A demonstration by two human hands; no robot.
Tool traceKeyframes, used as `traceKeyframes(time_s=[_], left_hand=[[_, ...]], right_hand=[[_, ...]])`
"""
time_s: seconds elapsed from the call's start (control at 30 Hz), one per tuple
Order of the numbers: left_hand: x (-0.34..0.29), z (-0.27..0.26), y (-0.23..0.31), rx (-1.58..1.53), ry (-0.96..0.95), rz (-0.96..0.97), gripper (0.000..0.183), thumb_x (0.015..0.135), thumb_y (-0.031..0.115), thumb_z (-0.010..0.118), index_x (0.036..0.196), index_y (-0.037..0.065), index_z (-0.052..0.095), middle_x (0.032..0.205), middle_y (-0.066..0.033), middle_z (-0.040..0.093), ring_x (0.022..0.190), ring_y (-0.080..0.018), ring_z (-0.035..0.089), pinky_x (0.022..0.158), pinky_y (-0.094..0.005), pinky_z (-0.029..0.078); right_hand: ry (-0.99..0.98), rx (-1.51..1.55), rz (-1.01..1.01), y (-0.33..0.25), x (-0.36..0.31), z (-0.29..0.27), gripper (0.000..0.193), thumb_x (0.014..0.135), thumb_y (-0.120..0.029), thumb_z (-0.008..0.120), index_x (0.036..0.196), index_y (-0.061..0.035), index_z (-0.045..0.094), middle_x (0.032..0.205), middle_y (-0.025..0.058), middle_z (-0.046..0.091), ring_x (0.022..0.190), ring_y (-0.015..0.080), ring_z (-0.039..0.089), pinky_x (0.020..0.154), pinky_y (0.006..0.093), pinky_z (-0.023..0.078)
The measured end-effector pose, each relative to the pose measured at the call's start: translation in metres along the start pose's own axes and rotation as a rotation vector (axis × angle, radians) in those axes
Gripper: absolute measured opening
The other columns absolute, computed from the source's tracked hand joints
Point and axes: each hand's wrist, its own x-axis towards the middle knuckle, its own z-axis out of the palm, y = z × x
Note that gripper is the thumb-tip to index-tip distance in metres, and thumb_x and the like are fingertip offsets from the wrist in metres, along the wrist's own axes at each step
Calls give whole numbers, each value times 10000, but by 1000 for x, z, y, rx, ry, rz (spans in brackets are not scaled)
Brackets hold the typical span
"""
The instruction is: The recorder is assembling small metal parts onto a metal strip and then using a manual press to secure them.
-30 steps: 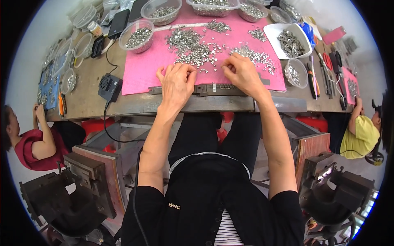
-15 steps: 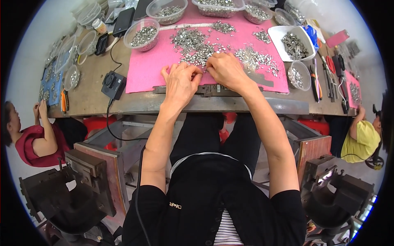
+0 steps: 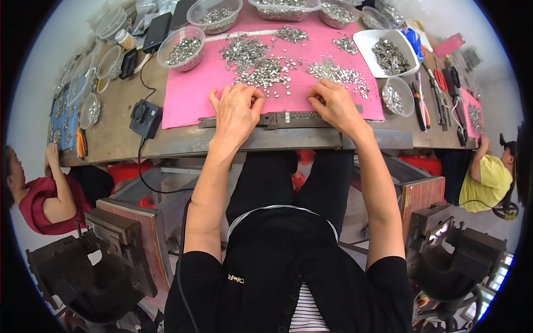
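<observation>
My left hand (image 3: 237, 110) rests at the near edge of a pink mat (image 3: 189, 100), thumb and index finger pinched together; whatever is between them is too small to tell. My right hand (image 3: 336, 106) is closed in a similar pinch near the right end of a dark, narrow metal fixture (image 3: 302, 119), its fingertips partly hidden. A small bright metal piece (image 3: 287, 117) sits on the fixture between my hands. Beyond my left hand lies a pile of small silvery metal parts (image 3: 247, 55). Another pile of shiny parts (image 3: 344, 77) lies behind my right hand.
Plastic tubs (image 3: 181, 49) and a white tray (image 3: 387, 53) of metal parts stand around the mat. A black corded device (image 3: 146, 118) is at left, pliers (image 3: 420, 105) at right. Co-workers sit at both sides, one in a red top (image 3: 47, 200), one in yellow (image 3: 486, 183).
My right hand has moved right, away from the left hand, uncovering the bright piece on the fixture. My left hand stays near the fixture's left part. The whole view has shifted slightly.
</observation>
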Motion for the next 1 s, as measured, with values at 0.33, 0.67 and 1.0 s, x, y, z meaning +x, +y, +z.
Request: traceKeyframes(time_s=[0.33,0.67,1.0], left_hand=[[-12,20,44,-136,92,249,33,895,118,681,926,118,670,895,-14,619,948,-231,591,1078,-611,257],[-17,47,62,-154,73,348,104,845,106,730,928,106,667,905,-19,602,945,-225,594,1112,-604,251],[-16,47,62,-150,74,354,119,818,97,739,910,101,664,898,-25,604,909,-229,598,1113,-602,271]], right_hand=[[153,78,-13,5,-9,12,83,858,-56,714,937,-31,716,824,124,597,746,305,615,668,406,490],[36,252,100,7,-8,5,98,863,-63,720,933,1,698,827,125,612,716,271,635,652,379,497],[61,220,-2,8,-7,4,124,871,-54,690,985,-53,739,839,132,616,768,313,629,691,411,498]])
